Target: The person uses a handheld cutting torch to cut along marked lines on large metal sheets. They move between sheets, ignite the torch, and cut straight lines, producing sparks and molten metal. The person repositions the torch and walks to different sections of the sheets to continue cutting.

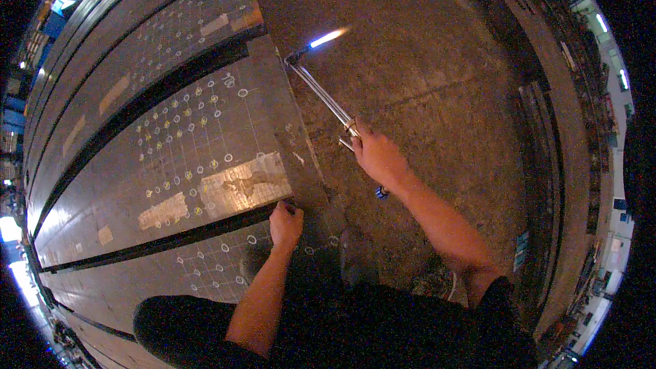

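Observation:
My right hand (380,157) is wrapped round the handle end of a long metal cutting torch (322,94), held out over the brown floor. From its angled head burns a bright flame (328,39), blue-white at the root and orange at the tip, pointing up and right, away from the steel. Closed, with the fingers curled in, my left hand (285,225) is at the end of a dark gap between two long steel beams (263,113). Whatever it may hold is hidden. Chalk circles and grid lines mark the beams' faces, some with yellow marks.
Paper-like labels (246,181) are stuck on the beam beside my left hand. A small blue round thing (382,193) shows below my right wrist. More long steel pieces (540,130) lie along the right side. My shoe (355,260) is on the floor at the beam ends.

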